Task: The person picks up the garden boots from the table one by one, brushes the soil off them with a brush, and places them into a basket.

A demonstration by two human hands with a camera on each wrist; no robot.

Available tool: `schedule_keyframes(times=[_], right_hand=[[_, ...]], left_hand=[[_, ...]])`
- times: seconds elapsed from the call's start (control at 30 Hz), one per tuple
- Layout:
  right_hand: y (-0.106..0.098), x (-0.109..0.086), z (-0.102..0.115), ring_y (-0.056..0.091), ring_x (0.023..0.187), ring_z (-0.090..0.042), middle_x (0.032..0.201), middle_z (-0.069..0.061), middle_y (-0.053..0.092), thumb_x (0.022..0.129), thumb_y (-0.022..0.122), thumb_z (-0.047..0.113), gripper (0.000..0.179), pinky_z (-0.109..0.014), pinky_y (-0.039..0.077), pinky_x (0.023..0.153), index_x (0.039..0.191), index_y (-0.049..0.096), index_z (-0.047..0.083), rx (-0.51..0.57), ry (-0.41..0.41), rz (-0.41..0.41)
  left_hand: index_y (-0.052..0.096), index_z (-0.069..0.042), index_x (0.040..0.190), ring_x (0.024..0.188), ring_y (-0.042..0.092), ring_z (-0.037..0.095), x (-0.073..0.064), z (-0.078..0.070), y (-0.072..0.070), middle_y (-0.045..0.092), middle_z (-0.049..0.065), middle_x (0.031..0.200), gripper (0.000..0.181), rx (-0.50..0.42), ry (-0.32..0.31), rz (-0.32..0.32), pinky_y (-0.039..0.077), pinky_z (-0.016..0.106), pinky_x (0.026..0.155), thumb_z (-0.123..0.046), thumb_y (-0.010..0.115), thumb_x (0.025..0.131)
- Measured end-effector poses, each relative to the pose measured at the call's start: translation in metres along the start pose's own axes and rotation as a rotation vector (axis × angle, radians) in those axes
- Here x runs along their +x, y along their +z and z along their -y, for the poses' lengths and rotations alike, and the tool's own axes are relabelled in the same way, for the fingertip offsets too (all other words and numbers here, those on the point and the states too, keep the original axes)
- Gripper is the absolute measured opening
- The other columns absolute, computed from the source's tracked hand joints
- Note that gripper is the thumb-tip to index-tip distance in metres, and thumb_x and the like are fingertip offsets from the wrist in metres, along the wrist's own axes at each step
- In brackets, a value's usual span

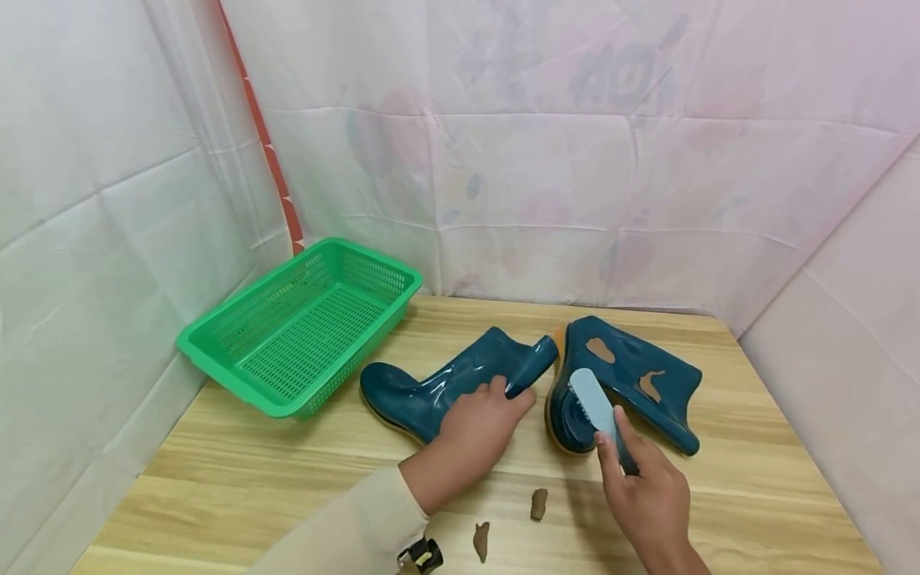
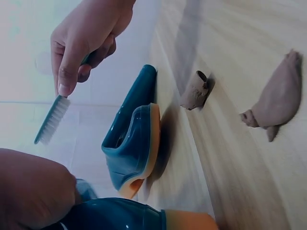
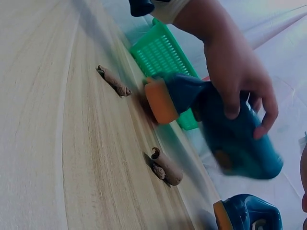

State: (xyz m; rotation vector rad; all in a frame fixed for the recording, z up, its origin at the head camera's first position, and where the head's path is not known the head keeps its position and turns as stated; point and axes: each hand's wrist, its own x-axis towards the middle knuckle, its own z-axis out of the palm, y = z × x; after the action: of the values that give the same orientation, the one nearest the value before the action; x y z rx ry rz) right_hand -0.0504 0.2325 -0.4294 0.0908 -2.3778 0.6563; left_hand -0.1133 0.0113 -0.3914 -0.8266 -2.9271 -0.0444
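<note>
In the head view my left hand (image 1: 477, 427) grips a dark teal rubber boot (image 1: 460, 379) by its shaft. That boot lies with its toe to the left. The right wrist view shows a brown patch (image 3: 223, 159) on it. My right hand (image 1: 647, 491) holds a scrub brush (image 1: 593, 403) with a pale blue back, and white bristles show in the left wrist view. The brush is over a second teal boot (image 1: 632, 355), lying on its side; whether they touch, I cannot tell. Two brown mud-like patches (image 1: 600, 350) stick to this boot's shaft.
Two curled brown pieces (image 1: 539, 505) lie on the wooden table (image 1: 747, 447) near its front edge. A green plastic basket (image 1: 309, 343) stands at the back left. Pale cloth walls (image 1: 532, 192) enclose the table at the back and sides.
</note>
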Motion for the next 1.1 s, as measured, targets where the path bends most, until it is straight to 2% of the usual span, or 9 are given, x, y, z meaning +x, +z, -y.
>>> schedule_keyframes(times=[0.1, 0.3, 0.47, 0.57, 0.7, 0.8, 0.93, 1.03, 1.1], right_hand=[[0.000, 0.000, -0.002, 0.073, 0.086, -0.039, 0.102, -0.026, 0.073, 0.081, 0.084, 0.006, 0.054, -0.036, 0.054, 0.062, 0.132, 0.066, -0.003, 0.014, -0.013, -0.035], [-0.001, -0.001, -0.003, 0.073, 0.090, -0.039, 0.103, -0.026, 0.073, 0.081, 0.084, 0.005, 0.054, -0.028, 0.053, 0.068, 0.132, 0.067, -0.002, 0.024, -0.018, -0.053], [0.000, 0.000, -0.004, 0.073, 0.091, -0.040, 0.105, -0.026, 0.073, 0.081, 0.084, 0.004, 0.055, -0.003, 0.036, 0.081, 0.133, 0.066, -0.002, 0.042, -0.021, -0.057], [-0.001, 0.000, -0.004, 0.072, 0.092, -0.040, 0.106, -0.026, 0.073, 0.081, 0.083, 0.004, 0.056, -0.001, 0.031, 0.084, 0.134, 0.066, -0.002, 0.048, -0.023, -0.056], [-0.001, 0.000, -0.004, 0.072, 0.092, -0.040, 0.107, -0.025, 0.073, 0.082, 0.083, 0.004, 0.055, 0.000, 0.029, 0.085, 0.133, 0.066, -0.002, 0.051, -0.022, -0.052], [-0.001, -0.001, -0.004, 0.072, 0.093, -0.041, 0.107, -0.025, 0.073, 0.082, 0.083, 0.004, 0.054, 0.001, 0.027, 0.087, 0.133, 0.066, -0.002, 0.054, -0.018, -0.052], [-0.001, -0.002, -0.004, 0.072, 0.094, -0.041, 0.108, -0.026, 0.072, 0.083, 0.082, 0.004, 0.053, 0.001, 0.025, 0.088, 0.133, 0.066, -0.003, 0.055, -0.007, -0.051], [-0.001, -0.003, -0.005, 0.072, 0.094, -0.041, 0.108, -0.026, 0.073, 0.083, 0.082, 0.004, 0.053, 0.001, 0.025, 0.089, 0.132, 0.066, -0.003, 0.056, -0.007, -0.050], [-0.001, -0.002, -0.005, 0.072, 0.093, -0.041, 0.108, -0.026, 0.073, 0.082, 0.082, 0.003, 0.053, 0.001, 0.026, 0.088, 0.132, 0.066, -0.003, 0.059, -0.012, -0.051]], left_hand=[[0.056, -0.027, 0.126, 0.083, 0.059, 0.023, -0.008, 0.003, -0.004, 0.057, 0.013, 0.116, 0.037, -0.034, -0.011, -0.058, 0.048, 0.035, 0.048, -0.002, 0.064, 0.100], [0.070, -0.019, 0.122, 0.107, 0.062, 0.026, -0.023, 0.015, -0.009, 0.057, 0.014, 0.131, 0.027, -0.081, -0.007, -0.202, 0.058, 0.040, 0.063, -0.008, 0.069, 0.098], [0.072, -0.014, 0.127, 0.116, 0.064, 0.029, -0.036, 0.028, 0.001, 0.061, 0.015, 0.130, 0.036, -0.206, 0.075, -0.463, 0.060, 0.045, 0.076, -0.003, 0.074, 0.092], [0.074, -0.011, 0.124, 0.113, 0.066, 0.028, -0.039, 0.036, 0.011, 0.064, 0.015, 0.126, 0.036, -0.240, 0.164, -0.639, 0.059, 0.040, 0.081, 0.001, 0.074, 0.090], [0.076, -0.008, 0.120, 0.111, 0.068, 0.026, -0.039, 0.046, 0.023, 0.067, 0.013, 0.119, 0.028, -0.293, 0.256, -0.809, 0.056, 0.034, 0.090, 0.000, 0.058, 0.100], [0.078, -0.006, 0.116, 0.111, 0.068, 0.024, -0.040, 0.050, 0.029, 0.069, 0.010, 0.118, 0.031, -0.413, 0.282, -0.861, 0.055, 0.034, 0.091, -0.005, 0.049, 0.106], [0.081, -0.004, 0.108, 0.107, 0.070, 0.026, -0.046, 0.055, 0.034, 0.072, 0.010, 0.115, 0.024, -0.655, 0.285, -0.884, 0.057, 0.036, 0.088, 0.006, 0.061, 0.098], [0.082, -0.002, 0.103, 0.104, 0.071, 0.030, -0.054, 0.061, 0.038, 0.073, 0.013, 0.112, 0.030, -0.890, 0.246, -0.855, 0.057, 0.037, 0.086, 0.018, 0.067, 0.087], [0.082, -0.002, 0.101, 0.105, 0.071, 0.029, -0.060, 0.066, 0.039, 0.073, 0.013, 0.112, 0.031, -1.056, 0.182, -0.813, 0.058, 0.036, 0.086, 0.021, 0.069, 0.085]])
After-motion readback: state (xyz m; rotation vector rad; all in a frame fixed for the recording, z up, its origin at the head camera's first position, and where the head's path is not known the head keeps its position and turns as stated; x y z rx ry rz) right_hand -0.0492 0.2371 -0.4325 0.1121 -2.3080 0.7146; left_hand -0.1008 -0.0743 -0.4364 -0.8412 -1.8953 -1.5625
